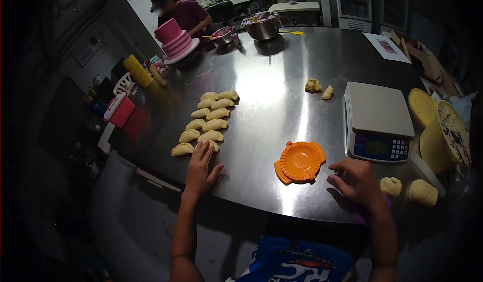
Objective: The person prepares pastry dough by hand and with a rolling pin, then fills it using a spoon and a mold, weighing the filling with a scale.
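Note:
My left hand (203,170) is open, its fingertips resting on the nearest right-hand empanada (215,147) of two rows of folded, crimped dough pockets (215,124). Beside it lies the nearest empanada of the left row (181,149). An orange dough press (300,162) lies spread open and flat on the metal table, with no dough in it. Just right of the press hovers my right hand (358,179), fingers loosely curled, with a gap between thumb and forefinger and nothing between them. A purple item (360,216) shows partly beneath my right wrist.
A digital scale (381,113), dough balls (390,187) and a tub of filling (450,128) stand at right. Dough scraps (313,85) lie behind the press. At the back left, a person (193,18) stands behind a pink tiered cake (173,39), near metal bowls (262,29).

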Demonstrator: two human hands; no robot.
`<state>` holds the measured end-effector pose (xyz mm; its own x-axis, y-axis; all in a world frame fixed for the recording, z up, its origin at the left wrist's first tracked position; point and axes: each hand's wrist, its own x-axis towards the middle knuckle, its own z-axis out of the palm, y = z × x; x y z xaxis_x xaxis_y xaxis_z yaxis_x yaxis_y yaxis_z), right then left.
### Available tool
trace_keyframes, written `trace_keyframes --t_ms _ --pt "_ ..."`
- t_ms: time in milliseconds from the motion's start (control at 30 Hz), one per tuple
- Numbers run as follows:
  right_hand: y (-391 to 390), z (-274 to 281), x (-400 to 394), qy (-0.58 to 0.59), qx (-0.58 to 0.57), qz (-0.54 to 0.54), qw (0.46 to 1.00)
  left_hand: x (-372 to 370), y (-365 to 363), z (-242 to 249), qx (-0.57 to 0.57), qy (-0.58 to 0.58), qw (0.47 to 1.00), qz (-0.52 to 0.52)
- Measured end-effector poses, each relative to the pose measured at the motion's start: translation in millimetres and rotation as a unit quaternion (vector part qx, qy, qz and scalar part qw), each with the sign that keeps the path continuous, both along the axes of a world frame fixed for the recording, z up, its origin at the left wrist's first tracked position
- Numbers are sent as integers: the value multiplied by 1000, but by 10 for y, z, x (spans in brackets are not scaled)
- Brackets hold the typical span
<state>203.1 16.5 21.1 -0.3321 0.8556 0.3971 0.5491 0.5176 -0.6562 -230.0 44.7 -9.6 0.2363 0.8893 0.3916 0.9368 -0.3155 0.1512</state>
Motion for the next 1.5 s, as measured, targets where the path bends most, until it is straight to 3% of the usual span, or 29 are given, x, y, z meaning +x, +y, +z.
trace_keyframes --t_ms 1100,1200,1300,1333,1400,1500 --pt "12 -24 25 -6 25 16 1000 139 160 137 -15 -14 998 58" --pt "11 2 23 -14 26 19 999 295 209 181 54 19 998 19" --pt "42 45 14 -21 41 20 999 796 222 396 -10 -65 987 -147" --pt "70 64 23 6 52 15 999 972 265 436 -9 -73 986 -148" --pt "128 154 64 21 65 6 998 1303 413 492 -4 -42 953 -300" --pt "170 326 110 63 94 -11 993 1739 733 498 -4 -97 926 -365"
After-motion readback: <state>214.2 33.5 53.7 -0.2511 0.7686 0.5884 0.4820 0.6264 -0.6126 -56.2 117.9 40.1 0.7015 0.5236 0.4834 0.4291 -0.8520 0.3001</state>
